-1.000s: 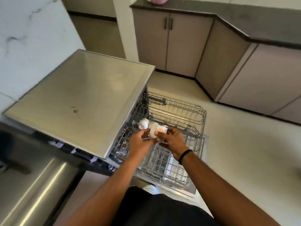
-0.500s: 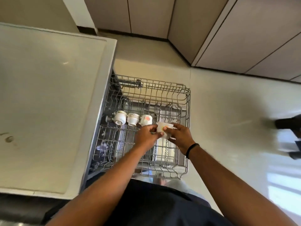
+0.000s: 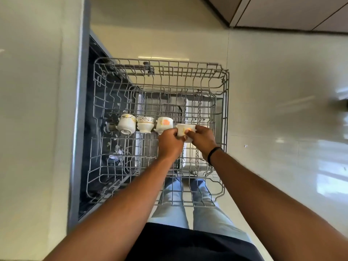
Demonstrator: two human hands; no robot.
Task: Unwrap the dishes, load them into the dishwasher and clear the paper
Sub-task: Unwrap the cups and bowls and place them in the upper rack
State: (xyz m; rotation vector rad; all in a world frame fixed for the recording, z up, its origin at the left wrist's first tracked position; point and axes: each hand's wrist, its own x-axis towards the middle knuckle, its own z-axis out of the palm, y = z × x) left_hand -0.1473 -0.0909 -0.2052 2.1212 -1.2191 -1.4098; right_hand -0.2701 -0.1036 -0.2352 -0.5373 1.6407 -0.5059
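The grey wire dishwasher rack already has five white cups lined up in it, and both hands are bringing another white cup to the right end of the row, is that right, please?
Not quite: the head view shows three white cups lined up in the grey wire dishwasher rack, not five. The rest holds: the left hand and right hand hold another white cup at the right end of the row.

You had no readable text, label, brand, number or sign anywhere in view. The cup (image 3: 185, 129) you held between your left hand (image 3: 170, 143) and right hand (image 3: 202, 139) bore only an orange patch, not lettering. The three cups (image 3: 145, 124) just left of your hands carried painted decoration, and nothing on them could be read.
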